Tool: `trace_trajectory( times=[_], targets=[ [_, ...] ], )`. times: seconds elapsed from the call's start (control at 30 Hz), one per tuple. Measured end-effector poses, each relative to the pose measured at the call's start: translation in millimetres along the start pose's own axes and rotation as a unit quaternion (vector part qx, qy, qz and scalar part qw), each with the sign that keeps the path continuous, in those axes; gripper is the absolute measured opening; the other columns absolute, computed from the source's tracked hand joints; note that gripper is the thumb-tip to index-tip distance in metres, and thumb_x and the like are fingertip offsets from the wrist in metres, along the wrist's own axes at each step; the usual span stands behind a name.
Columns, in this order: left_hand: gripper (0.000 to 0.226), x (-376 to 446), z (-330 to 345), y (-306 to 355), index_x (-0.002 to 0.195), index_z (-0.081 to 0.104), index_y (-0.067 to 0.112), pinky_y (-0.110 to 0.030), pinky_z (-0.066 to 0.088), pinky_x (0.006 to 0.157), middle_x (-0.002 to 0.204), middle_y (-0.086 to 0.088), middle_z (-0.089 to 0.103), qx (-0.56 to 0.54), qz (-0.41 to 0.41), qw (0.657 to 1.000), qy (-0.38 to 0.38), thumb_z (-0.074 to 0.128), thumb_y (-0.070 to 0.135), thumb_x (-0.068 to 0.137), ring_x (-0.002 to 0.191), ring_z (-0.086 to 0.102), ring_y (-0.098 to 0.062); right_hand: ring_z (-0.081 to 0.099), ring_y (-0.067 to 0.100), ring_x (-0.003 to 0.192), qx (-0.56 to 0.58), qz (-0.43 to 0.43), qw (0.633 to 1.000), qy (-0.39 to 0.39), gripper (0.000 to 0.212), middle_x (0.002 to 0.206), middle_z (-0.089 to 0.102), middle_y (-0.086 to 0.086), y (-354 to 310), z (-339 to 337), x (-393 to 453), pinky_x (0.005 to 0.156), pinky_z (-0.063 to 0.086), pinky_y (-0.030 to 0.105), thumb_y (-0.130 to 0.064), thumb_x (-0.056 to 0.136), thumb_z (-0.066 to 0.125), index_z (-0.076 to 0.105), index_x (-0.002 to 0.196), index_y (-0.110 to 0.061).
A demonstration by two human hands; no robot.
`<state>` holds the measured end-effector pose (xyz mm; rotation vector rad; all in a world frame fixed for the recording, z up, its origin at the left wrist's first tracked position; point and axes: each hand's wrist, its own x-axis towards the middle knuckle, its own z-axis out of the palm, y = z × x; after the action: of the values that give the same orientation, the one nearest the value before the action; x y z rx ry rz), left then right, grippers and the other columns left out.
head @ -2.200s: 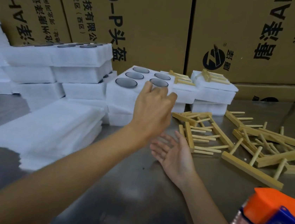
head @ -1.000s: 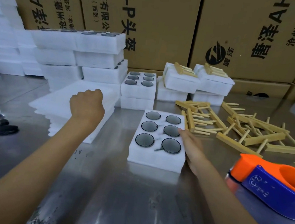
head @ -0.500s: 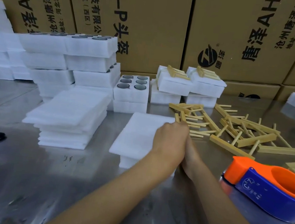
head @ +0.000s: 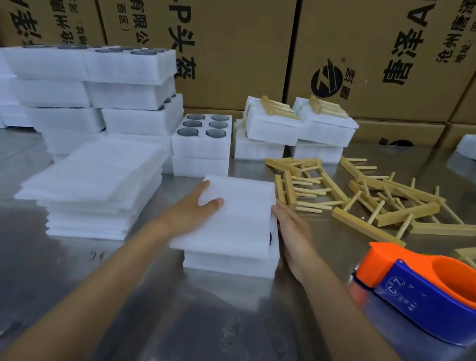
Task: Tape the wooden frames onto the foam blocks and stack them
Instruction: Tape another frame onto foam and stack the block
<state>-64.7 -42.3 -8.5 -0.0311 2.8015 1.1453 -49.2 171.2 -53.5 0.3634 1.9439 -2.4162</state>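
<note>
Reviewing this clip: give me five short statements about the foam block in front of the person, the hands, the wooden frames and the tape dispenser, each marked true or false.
1. A flat foam sheet covers the foam block in front of the person. True.
2. The left hand grips a wooden frame. False: it rests on the foam sheet, thumb on top.
3. The right hand lies against the block's right side, fingers straight. True.
4. The tape dispenser sits left of the block. False: it sits to the right.
5. Loose wooden frames lie on the table beyond the right hand. True.
</note>
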Motion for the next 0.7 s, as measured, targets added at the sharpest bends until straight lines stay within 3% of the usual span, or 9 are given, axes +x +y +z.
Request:
trace_trajectory(
  times=[0.1,0.2,0.23,0.3,0.37,0.43,0.53,0.6,0.7],
  targets=[
    [0.069,3.3,9.5,-0.6,0.156,0.022,0.034,-0.017,0.024,0.094,0.159,0.013,0.030,-0.060,0.002,0.998,0.018,0.051,0.055,0.097,0.141,0.035,-0.013,0.066,0.020,0.105,-0.070,0.011,0.997,0.025,0.029,0.115,0.072,0.001,-7.4,1.9,2.2,0.099,0.052,0.043,-0.031,0.097,0.058,0.069,0.122,-0.023],
    [0.070,8.9,13.1,1.6,0.156,0.022,0.037,-0.018,0.025,0.093,0.157,0.013,0.032,-0.081,0.001,0.997,0.014,0.052,0.056,0.096,0.130,0.040,-0.008,0.065,0.024,0.092,-0.189,-0.027,0.978,0.084,0.023,0.103,0.071,0.015,-26.1,-3.5,14.8,0.083,0.055,0.036,-0.022,0.094,0.057,0.072,0.099,-0.007],
    [0.070,9.9,14.5,0.8,0.155,0.022,0.039,-0.018,0.026,0.092,0.156,0.013,0.034,-0.093,-0.001,0.996,0.014,0.053,0.057,0.095,0.121,0.041,-0.006,0.061,0.024,0.095,-0.254,-0.067,0.957,0.122,0.020,0.107,0.069,0.013,-32.5,-6.7,23.4,0.078,0.053,0.033,-0.021,0.092,0.057,0.072,0.097,-0.009],
    [0.069,9.4,16.4,-1.2,0.154,0.024,0.041,-0.020,0.027,0.092,0.154,0.013,0.036,-0.117,-0.001,0.993,0.020,0.055,0.057,0.094,0.115,0.038,-0.003,0.048,0.028,0.121,-0.417,-0.128,0.883,0.174,0.026,0.134,0.055,0.006,-40.7,-14.4,40.8,0.096,0.046,0.039,-0.028,0.090,0.059,0.066,0.114,-0.019],
    [0.069,8.6,16.7,-3.2,0.153,0.026,0.043,-0.020,0.028,0.093,0.155,0.014,0.035,-0.132,-0.003,0.991,0.026,0.056,0.058,0.093,0.126,0.041,-0.006,0.026,0.031,0.140,-0.559,-0.099,0.812,0.135,0.037,0.150,0.038,0.002,-42.1,-22.6,54.5,0.112,0.027,0.047,-0.034,0.089,0.058,0.061,0.124,-0.023],
    [0.070,5.8,16.4,-2.1,0.154,0.026,0.042,-0.020,0.029,0.095,0.156,0.013,0.034,-0.135,-0.005,0.990,0.025,0.057,0.056,0.093,0.137,0.039,-0.011,0.023,0.032,0.141,-0.614,-0.059,0.781,0.091,0.030,0.146,0.044,0.003,-39.5,-28.0,61.6,0.114,0.023,0.048,-0.034,0.089,0.055,0.066,0.115,-0.026],
    [0.070,-0.9,20.5,0.4,0.155,0.026,0.039,-0.019,0.029,0.097,0.157,0.012,0.033,-0.134,0.003,0.991,0.024,0.057,0.054,0.094,0.140,0.038,-0.014,0.037,0.030,0.132,-0.596,-0.081,0.795,0.080,0.013,0.121,0.060,-0.001,-41.9,-27.5,59.2,0.112,0.021,0.047,-0.032,0.089,0.055,0.068,0.094,-0.034],
    [0.070,-8.7,25.6,2.0,0.156,0.023,0.037,-0.018,0.028,0.096,0.157,0.011,0.033,-0.131,0.012,0.991,0.020,0.055,0.053,0.095,0.140,0.038,-0.014,0.052,0.024,0.113,-0.590,-0.123,0.795,0.070,0.009,0.096,0.065,-0.007,-51.2,-26.3,53.6,0.109,0.023,0.046,-0.029,0.090,0.057,0.062,0.083,-0.031],
    [0.071,-19.2,33.1,3.7,0.157,0.019,0.034,-0.017,0.027,0.095,0.159,0.011,0.031,-0.136,0.018,0.990,0.016,0.052,0.050,0.098,0.141,0.036,-0.013,0.055,0.013,0.083,-0.483,-0.166,0.858,0.060,0.011,0.079,0.055,-0.012,-73.6,-26.8,38.6,0.076,0.041,0.024,-0.031,0.091,0.065,0.060,0.090,-0.021]
  ],
)
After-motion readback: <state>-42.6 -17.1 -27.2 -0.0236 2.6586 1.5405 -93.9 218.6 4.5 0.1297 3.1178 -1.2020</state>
